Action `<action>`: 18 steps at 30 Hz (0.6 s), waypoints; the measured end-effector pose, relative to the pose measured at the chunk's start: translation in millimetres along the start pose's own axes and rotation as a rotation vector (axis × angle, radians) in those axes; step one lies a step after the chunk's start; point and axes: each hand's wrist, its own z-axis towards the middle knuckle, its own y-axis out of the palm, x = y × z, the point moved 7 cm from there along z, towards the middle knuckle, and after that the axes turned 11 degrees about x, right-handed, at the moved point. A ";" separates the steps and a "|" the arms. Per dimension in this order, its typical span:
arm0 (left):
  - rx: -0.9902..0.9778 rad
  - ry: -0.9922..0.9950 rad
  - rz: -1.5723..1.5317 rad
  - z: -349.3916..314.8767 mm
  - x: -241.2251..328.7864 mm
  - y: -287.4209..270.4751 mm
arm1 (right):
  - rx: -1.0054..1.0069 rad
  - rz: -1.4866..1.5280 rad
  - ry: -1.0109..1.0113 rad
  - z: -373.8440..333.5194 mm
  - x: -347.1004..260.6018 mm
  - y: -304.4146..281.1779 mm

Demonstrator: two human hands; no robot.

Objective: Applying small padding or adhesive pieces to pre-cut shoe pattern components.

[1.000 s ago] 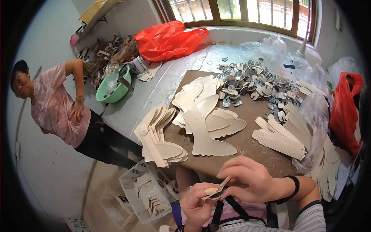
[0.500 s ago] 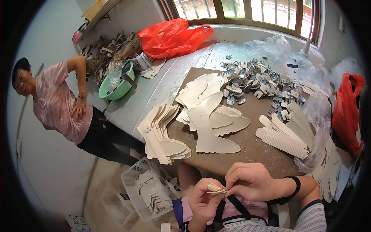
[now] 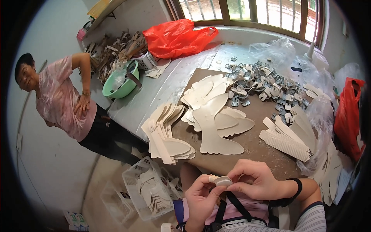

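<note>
Above my lap, close to the brown board's front edge, both my hands pinch one small off-white rounded piece with a greyish edge. My left hand grips its left end between thumb and forefinger; something pale covers that fingertip. On the right end, the thumb and forefinger of my right hand are closed. My fingers hide part of the piece, so its exact kind does not show. Ahead lie cream curved shoe-upper pieces in a loose stack. Metal buckles, many with cream straps or coverings, are heaped behind them.
Ribbed cream straps lie at the board's right, beside clear plastic and a red bag. More stacked cream pieces overhang the left edge. A white crate stands below. Another person stands at left, near a green basin.
The small piece has been tilted, so its broad rounded face shows now instead of its thin edge. Both hands keep hold of it. The whole view has shifted slightly.
</note>
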 end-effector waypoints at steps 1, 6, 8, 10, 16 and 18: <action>0.057 -0.053 0.010 -2.5 -0.7 -1.7 | -0.031 -0.061 -0.012 0.2 -1.5 2.1; 0.088 0.069 0.207 -3.7 -3.8 -7.0 | -0.027 -0.117 -0.017 4.1 1.6 1.0; 0.063 0.128 0.282 2.7 -8.8 -6.9 | -0.024 -0.196 -0.061 8.7 -1.1 -3.4; 0.048 0.184 0.363 6.2 -4.9 -2.7 | -0.021 -0.168 -0.039 13.6 -0.3 -7.2; 0.017 0.030 0.235 37.4 -11.5 18.3 | 0.098 0.217 0.284 28.7 38.4 -23.5; 0.015 0.127 0.294 32.5 -10.1 13.5 | 0.124 0.204 0.285 29.1 37.0 -26.5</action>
